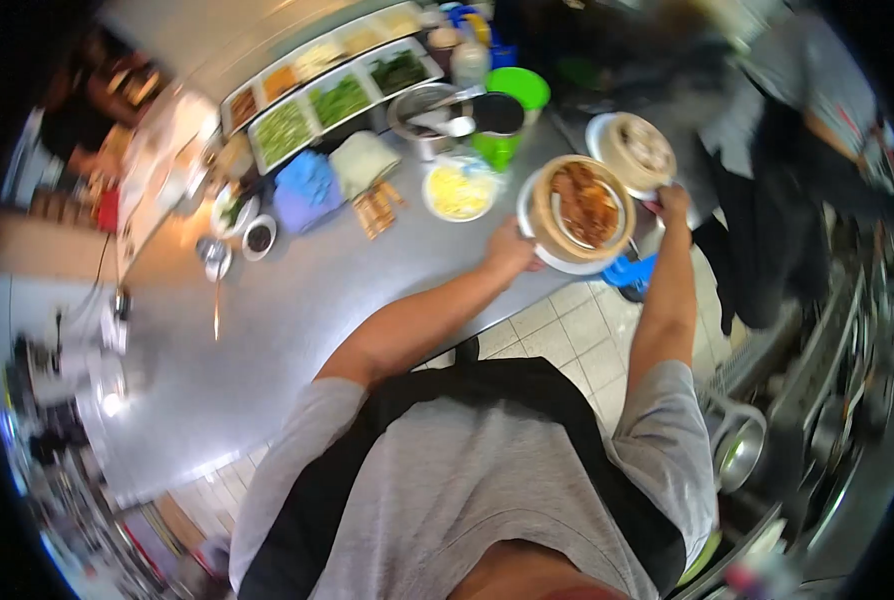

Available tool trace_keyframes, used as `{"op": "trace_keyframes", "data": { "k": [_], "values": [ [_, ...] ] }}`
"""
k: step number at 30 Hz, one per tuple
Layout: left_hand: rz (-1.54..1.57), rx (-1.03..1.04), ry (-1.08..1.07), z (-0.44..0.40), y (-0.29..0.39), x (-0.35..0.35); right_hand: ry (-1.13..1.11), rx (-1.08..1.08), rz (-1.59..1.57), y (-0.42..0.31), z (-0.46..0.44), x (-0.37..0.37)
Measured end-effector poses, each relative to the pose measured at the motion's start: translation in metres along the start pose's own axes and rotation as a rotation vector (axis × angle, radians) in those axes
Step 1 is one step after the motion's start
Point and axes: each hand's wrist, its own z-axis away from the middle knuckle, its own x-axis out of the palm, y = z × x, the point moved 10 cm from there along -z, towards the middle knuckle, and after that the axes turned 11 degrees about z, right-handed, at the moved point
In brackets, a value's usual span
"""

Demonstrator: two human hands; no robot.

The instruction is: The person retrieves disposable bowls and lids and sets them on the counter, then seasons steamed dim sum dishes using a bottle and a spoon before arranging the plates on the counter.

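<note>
Plate handling seems underway at upper right – the left hand's fingers pinch the plate under the bamboo steamer, the right hand's grip is unclear – and next calls for level support.

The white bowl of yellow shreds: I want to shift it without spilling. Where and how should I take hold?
Best take the white bowl by its outer wall, coming from the near side: clear plastic and a metal pot crowd the far side. It looks round and full, so I'd cup it below the rim.
</note>
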Motion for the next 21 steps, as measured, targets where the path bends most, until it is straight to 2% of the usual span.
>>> {"op": "trace_keyframes", "data": {
  "k": [5, 9, 14, 19, 21],
  "values": [
    [0.017, 0.036, 0.049, 0.021, -0.01, -0.019, -0.166, -0.11, 0.053, 0.036, -0.054, -0.01],
    [0.009, 0.013, 0.062, 0.064, -0.016, -0.051, -0.192, -0.105, 0.123, 0.046, -0.002, -0.032],
    [0.043, -0.013, 0.111, 0.118, -0.021, -0.11, -0.102, -0.112, 0.213, 0.063, 0.08, -0.044],
    [0.037, -0.018, 0.124, 0.17, -0.017, -0.179, -0.148, -0.128, 0.299, 0.061, 0.193, -0.004],
    [0.054, -0.01, 0.146, 0.195, -0.016, -0.212, -0.255, -0.111, 0.293, 0.069, 0.227, 0.019]
  ]
}}
